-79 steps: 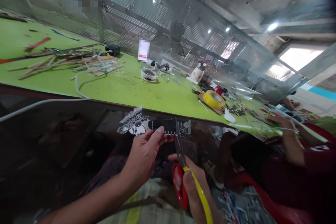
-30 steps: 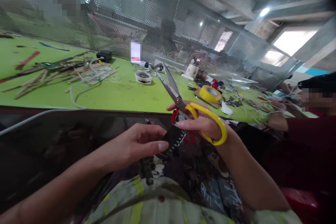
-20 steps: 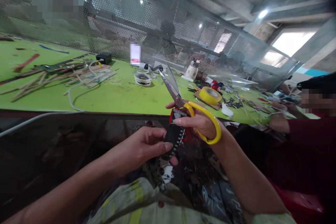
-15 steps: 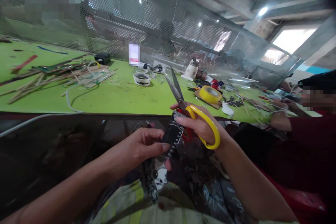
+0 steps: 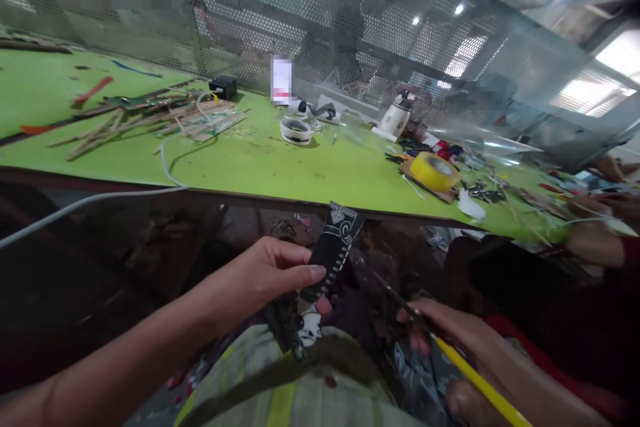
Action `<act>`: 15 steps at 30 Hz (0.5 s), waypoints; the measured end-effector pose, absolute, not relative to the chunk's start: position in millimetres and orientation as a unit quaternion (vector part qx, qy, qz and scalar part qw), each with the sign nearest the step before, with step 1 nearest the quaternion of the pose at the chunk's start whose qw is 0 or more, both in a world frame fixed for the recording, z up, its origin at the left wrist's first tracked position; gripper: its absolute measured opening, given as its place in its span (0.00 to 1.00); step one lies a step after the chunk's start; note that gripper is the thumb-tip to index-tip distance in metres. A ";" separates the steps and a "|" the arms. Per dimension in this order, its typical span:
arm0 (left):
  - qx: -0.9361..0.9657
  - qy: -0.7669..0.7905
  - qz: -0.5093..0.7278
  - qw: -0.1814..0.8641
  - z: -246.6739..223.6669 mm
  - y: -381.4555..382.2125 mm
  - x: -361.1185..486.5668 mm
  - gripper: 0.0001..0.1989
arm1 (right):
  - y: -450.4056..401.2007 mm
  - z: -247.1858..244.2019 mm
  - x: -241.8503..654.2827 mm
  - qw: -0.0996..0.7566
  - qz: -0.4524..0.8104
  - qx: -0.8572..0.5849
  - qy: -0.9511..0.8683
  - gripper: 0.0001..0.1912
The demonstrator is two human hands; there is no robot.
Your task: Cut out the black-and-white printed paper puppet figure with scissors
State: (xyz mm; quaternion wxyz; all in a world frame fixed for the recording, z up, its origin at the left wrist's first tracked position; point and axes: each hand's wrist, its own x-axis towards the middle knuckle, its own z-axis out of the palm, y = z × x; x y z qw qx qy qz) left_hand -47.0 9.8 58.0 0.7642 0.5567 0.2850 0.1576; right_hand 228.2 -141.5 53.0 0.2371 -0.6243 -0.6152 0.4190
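Observation:
A black strip with white printed marks (image 5: pixel 333 240) is pinched between the thumb and fingers of my left hand (image 5: pixel 280 270), just off the table's front edge. My right hand (image 5: pixel 450 327) is low at the right, apart from the strip. Its fingers are around the yellow-handled scissors (image 5: pixel 465 363), whose blades point up and left toward the strip. The scissors are seen edge-on and blurred, so I cannot tell how far the blades are spread. Below the strip, a white-and-black cartoon shape (image 5: pixel 309 328) shows in front of my clothing.
On the green table (image 5: pixel 240 167) are a white tape roll (image 5: pixel 296 131), a yellow tape roll (image 5: pixel 434 171), a pile of thin wooden sticks (image 5: pixel 150 121) and a white cable (image 5: pixel 100 197). A perforated screen (image 5: pixel 320 27) stands behind. A co-worker's hand (image 5: pixel 595 213) is at the right.
My right hand has moved down and right with the scissors, away from the strip, and the scissors have turned edge-on. My left hand still holds the strip. The view has tilted and shifted.

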 end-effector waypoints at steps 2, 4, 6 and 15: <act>0.559 0.272 0.162 0.766 60.1 5.9 -44.9 0.12 | -131.8 71.7 217.4 0.216 0.415 -0.589 -0.659 0.35; 0.562 0.267 0.169 0.764 61.8 4.1 -44.1 0.11 | -122.8 89.8 206.7 0.192 0.410 -0.572 -0.685 0.38; 0.571 0.264 0.169 0.759 63.0 4.0 -44.2 0.11 | -116.8 103.7 198.2 0.173 0.415 -0.561 -0.695 0.37; 0.577 0.227 0.145 0.771 70.5 4.4 -40.1 0.11 | -106.7 122.5 187.7 0.158 0.502 -0.520 -0.673 0.39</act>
